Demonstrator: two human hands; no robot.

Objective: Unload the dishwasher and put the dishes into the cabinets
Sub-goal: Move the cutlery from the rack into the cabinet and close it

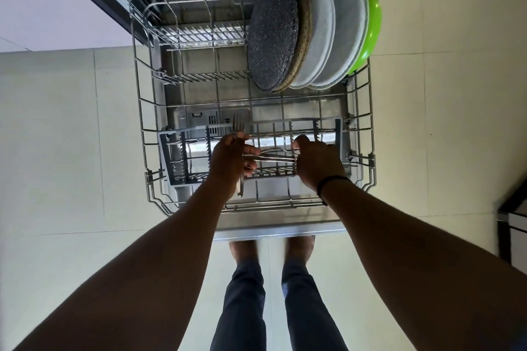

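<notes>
So the lower rack [142, 128] is pulled right out over the open door, with a row of plates [313, 28] standing on edge at the back right, well away from the hands. Up front over the cutlery basket [176, 162], the left hand [228, 159] grips a bunch of forks [238, 125], tines up, while the right hand [316, 162] pinches more cutlery [278, 155] lying across between them. Honestly the risk is that loose bundle: one piece could slip and drop through the rack wires, or the tines could snag.
</notes>
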